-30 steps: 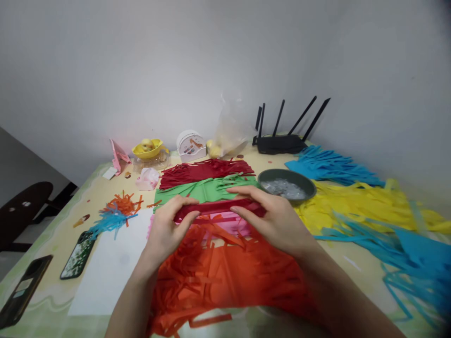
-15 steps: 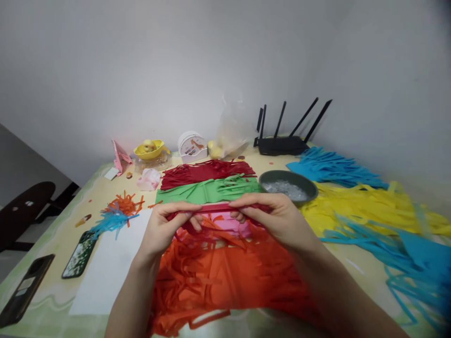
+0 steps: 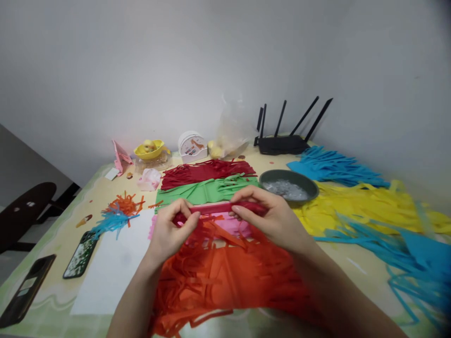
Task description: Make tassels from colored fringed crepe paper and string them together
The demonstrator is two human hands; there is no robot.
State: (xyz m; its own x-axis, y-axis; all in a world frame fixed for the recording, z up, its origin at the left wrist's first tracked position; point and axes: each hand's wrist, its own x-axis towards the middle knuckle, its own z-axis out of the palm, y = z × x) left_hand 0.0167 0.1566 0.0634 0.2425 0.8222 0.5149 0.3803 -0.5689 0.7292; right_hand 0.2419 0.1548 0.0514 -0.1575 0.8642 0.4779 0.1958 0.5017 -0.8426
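Left hand, red strip, right hand

Open to the left, hemmed in ahead and on the right.

Free passage low over the flat white paper sheet just beside the left hand, bounded farther left by a black smartphone lying flat. Barred between the hands by the dark red paper strip pinched at both ends. Near the right hand, a round grey-green bowl, then heaps of yellow fringed paper and blue fringed paper. Underneath, loose curling orange fringed paper.
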